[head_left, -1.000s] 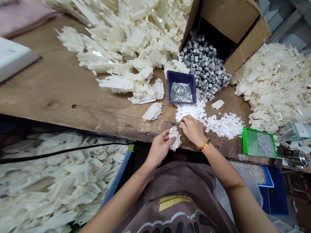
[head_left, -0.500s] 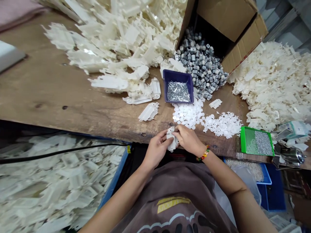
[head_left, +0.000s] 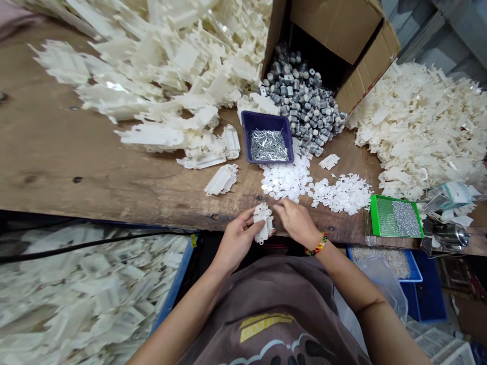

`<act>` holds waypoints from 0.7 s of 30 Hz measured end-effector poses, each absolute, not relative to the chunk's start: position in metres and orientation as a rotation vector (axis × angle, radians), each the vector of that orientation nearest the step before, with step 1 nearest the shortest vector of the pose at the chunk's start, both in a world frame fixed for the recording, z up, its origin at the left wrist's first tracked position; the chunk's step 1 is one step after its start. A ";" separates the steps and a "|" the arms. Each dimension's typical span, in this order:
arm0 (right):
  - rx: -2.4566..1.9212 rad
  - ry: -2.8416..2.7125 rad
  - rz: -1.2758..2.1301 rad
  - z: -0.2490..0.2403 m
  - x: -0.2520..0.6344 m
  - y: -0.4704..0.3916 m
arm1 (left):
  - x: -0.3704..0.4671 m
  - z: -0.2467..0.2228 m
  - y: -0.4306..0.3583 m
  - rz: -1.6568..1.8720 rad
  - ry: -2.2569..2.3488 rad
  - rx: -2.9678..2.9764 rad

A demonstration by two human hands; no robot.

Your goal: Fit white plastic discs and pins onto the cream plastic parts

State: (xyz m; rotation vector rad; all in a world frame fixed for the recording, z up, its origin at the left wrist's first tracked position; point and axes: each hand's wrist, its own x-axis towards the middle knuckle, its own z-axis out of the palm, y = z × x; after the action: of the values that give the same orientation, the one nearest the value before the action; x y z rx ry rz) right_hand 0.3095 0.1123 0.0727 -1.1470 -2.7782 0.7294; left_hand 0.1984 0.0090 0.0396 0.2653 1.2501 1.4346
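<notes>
Now left hand (head_left: 234,241) pinches 1 white piece (head_left: 262,228), right hand (head_left: 299,221) beside, its grip unclear.

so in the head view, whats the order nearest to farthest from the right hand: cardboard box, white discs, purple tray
Nearest to the right hand first:
1. White discs, just beyond it.
2. Purple tray, past the discs, slightly left.
3. Cardboard box, farthest back, towards the right.

We count one purple tub (head_left: 266,121); beyond it, one cardboard box (head_left: 335,25); rightward, one green tray (head_left: 387,215); nearer us, two disc heaps (head_left: 287,178), two hands (head_left: 235,239), one bracelet (head_left: 318,245).
</notes>
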 end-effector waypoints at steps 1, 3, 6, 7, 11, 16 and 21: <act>-1.228 -2.716 0.677 0.072 0.315 0.117 | 0.201 0.041 0.010 1.416 1.225 0.274; -1.329 -2.657 0.546 0.070 0.327 0.126 | 0.209 0.043 0.015 1.379 1.167 0.313; -1.287 -2.708 0.493 0.066 0.338 0.136 | 0.221 0.042 0.026 1.350 1.137 0.372; -1.265 -2.701 0.526 0.066 0.340 0.137 | 0.224 0.041 0.029 1.350 1.141 0.379; -1.212 -2.490 0.906 0.072 0.341 0.136 | 0.227 0.036 0.036 1.359 1.156 0.381; -1.154 -2.489 1.103 0.079 0.333 0.125 | 0.225 0.034 0.034 1.364 1.222 0.456; -1.231 -2.482 1.064 0.078 0.328 0.120 | 0.225 0.035 0.033 1.341 1.234 0.458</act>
State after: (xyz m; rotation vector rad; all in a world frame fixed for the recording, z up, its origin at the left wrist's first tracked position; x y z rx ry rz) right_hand 0.3280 0.1196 0.0782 -1.2312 -2.4817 1.0644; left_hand 0.2253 0.0330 0.0346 0.4583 1.2344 1.3413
